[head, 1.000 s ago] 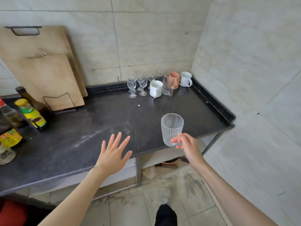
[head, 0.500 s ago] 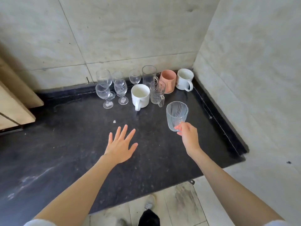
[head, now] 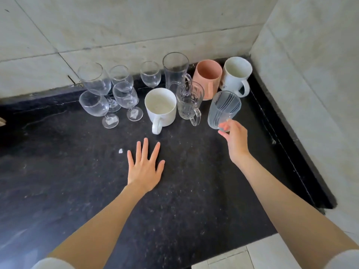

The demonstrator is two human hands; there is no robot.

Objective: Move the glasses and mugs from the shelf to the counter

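The right hand [head: 236, 139] held a striped glass [head: 223, 109] by its bottom — the left hand [head: 144, 169] was spread wide over the counter [head: 58, 171].

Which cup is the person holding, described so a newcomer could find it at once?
Go to the back right corner of the black counter, where mugs and glasses cluster. Just in front of the pink mug, the right hand holds the frosted striped tumbler, the only handleless, stemless one.
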